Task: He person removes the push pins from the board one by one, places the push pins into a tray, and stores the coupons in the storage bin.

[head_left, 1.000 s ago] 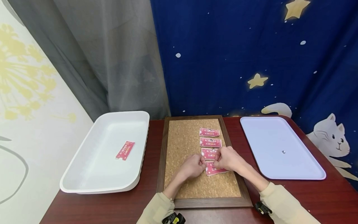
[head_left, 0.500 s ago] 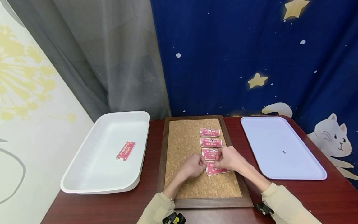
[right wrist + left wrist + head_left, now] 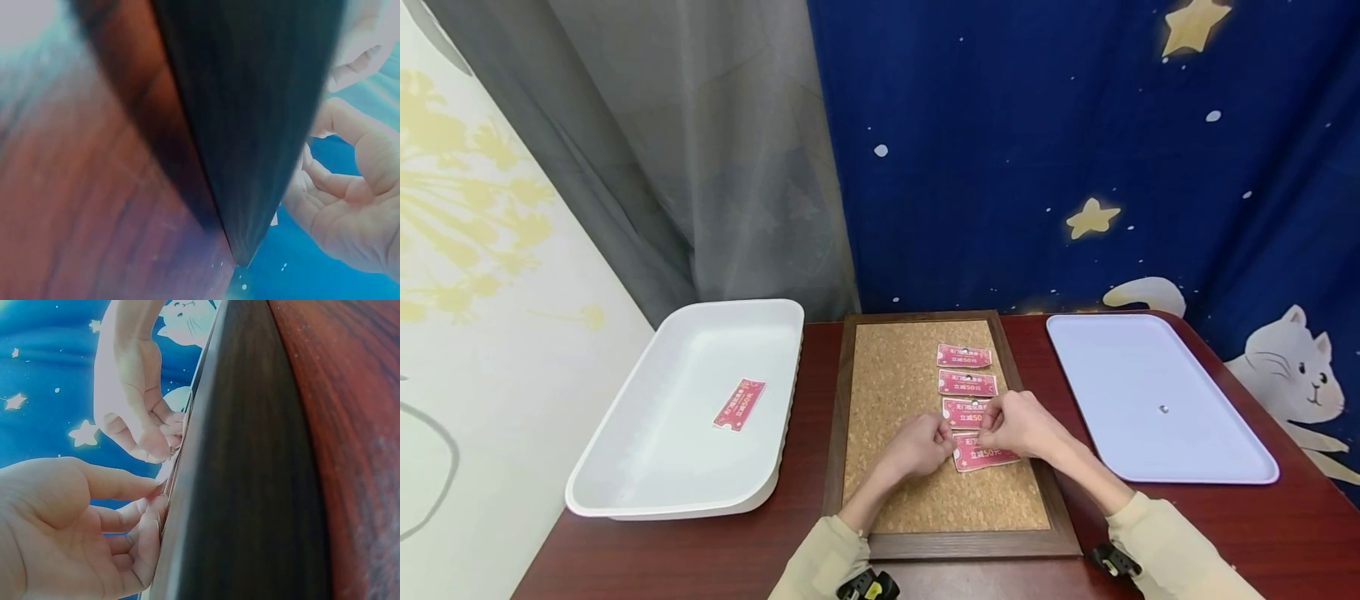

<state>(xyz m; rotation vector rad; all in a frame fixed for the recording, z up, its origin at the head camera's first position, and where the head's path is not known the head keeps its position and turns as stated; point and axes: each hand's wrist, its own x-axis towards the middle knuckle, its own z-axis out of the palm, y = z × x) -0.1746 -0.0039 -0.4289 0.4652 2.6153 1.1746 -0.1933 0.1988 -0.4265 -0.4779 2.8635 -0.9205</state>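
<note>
Not much moved vs half a second back: right fingertips a touch off toward 3 o'clock, more print showing on the low coupon (image 3: 987, 455); left hand (image 3: 920, 443) steady.

Low coupon sits at 4 o'clock on the board (image 3: 898, 367), face up, slightly skewed. Above it, going up: third coupon (image 3: 961, 417) at 3, second coupon (image 3: 967, 384) between 1 and 2, top coupon (image 3: 964, 357) at 1. All three already have tacks in their upper edges.

Grip: left hand pinches the low coupon's 9 o'clock edge between thumb and forefinger. Right hand (image 3: 1024, 423) has thumb and fingers pressed together at the 12 o'clock edge, likely round a tack, but the fingers hide it.

Step in hand, my read: pinning the low coupon. Next move calls for a straight push into the cork with the left hold kept, else the paper may swing. Worth squaring the skew first.

Left over: spare coupon (image 3: 740, 405) at 3 o'clock inside the bin (image 3: 658, 454), which is at the board's 9; one loose tack (image 3: 1163, 409) near mid-dial on the tray (image 3: 1112, 358), at the board's 3. So probably one more round after this.
</note>
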